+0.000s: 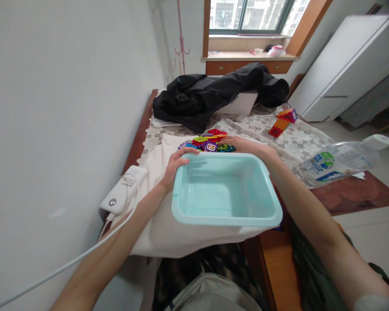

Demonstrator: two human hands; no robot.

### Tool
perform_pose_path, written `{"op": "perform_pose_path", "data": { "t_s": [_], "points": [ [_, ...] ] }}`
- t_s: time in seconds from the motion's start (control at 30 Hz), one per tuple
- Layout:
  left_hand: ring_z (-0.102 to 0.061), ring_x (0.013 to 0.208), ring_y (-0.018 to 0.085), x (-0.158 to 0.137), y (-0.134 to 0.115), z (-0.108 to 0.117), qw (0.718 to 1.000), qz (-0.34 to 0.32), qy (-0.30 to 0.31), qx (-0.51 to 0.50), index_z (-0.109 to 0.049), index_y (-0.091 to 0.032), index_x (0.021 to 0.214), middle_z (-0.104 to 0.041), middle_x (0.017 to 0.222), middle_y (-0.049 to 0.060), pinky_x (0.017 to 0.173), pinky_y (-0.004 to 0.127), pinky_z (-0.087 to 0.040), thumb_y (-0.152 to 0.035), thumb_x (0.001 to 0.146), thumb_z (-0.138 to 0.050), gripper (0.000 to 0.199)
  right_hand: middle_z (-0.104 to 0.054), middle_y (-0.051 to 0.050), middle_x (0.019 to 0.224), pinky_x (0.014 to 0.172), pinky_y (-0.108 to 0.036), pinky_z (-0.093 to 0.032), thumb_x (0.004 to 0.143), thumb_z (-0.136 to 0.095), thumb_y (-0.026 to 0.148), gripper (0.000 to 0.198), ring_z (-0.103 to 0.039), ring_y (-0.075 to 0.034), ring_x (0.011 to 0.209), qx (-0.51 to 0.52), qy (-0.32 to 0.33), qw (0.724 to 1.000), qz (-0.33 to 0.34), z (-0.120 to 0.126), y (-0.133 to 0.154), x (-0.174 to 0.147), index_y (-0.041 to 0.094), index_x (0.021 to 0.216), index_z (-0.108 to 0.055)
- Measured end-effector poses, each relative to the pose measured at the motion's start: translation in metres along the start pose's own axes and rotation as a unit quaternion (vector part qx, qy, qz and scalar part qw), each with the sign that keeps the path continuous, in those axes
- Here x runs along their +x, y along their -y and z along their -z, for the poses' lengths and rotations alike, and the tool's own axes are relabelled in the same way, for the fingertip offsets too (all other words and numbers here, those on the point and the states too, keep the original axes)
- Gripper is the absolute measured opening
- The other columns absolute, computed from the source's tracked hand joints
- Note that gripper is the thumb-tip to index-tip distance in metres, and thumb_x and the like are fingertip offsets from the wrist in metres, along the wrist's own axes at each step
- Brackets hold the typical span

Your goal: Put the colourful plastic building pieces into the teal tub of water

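A pale turquoise plastic basin (pixel 227 219) sits tilted toward me at the near edge of the table, and nothing lies inside it. My left hand (pixel 177 166) grips its far left rim, thumb on the inner side. Just beyond the basin is a pile of colourful plastic building pieces (pixel 210 139) in red, green, purple and blue. My right hand (pixel 246 146) reaches over the right side of the basin and rests on the pile's right part. Its fingers look stretched out, their tips partly among the pieces.
A clear plastic bottle (pixel 337 162) stands at the right of the table. Behind it is a joined orange and red block shape (pixel 281 123). A black garment (pixel 194 97) covers a white box (pixel 238 103) at the back. At left lies a white power bank (pixel 125 190) with a cable.
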State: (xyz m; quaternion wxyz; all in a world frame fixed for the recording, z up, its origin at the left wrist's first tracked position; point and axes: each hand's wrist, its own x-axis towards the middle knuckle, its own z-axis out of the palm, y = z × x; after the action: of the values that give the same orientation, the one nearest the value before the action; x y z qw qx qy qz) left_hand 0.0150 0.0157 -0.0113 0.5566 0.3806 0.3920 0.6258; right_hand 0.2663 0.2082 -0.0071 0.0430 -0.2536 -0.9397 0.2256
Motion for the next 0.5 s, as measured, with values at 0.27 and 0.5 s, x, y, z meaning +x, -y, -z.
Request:
{"op": "perform_pose_path", "data": {
  "t_s": [0.27,0.5],
  "points": [
    [-0.070,0.074,0.019,0.001,0.005,0.004,1.000,0.000,-0.004,0.016,-0.083,-0.017,0.100,-0.078,0.087,0.004,0.067,0.027,-0.058,-0.032,0.070,-0.080,0.034,-0.072,-0.010,0.146,0.118,-0.046,-0.051,0.091,-0.074,0.033,0.043,-0.065,-0.032,0.136,0.022,-0.002,1.000,-0.003,0.000,0.013,0.019,0.024,0.132,-0.076],
    [-0.068,0.076,0.019,0.003,0.009,0.008,0.998,-0.017,-0.028,0.051,-0.084,-0.016,0.099,-0.077,0.092,0.006,0.066,0.026,-0.057,-0.034,0.069,-0.079,0.035,-0.079,-0.009,0.117,0.083,-0.031,-0.053,0.091,-0.071,0.030,0.026,-0.072,-0.024,0.101,0.002,0.045,0.998,-0.044,0.013,0.022,0.019,0.020,0.115,-0.073]
  ]
}}
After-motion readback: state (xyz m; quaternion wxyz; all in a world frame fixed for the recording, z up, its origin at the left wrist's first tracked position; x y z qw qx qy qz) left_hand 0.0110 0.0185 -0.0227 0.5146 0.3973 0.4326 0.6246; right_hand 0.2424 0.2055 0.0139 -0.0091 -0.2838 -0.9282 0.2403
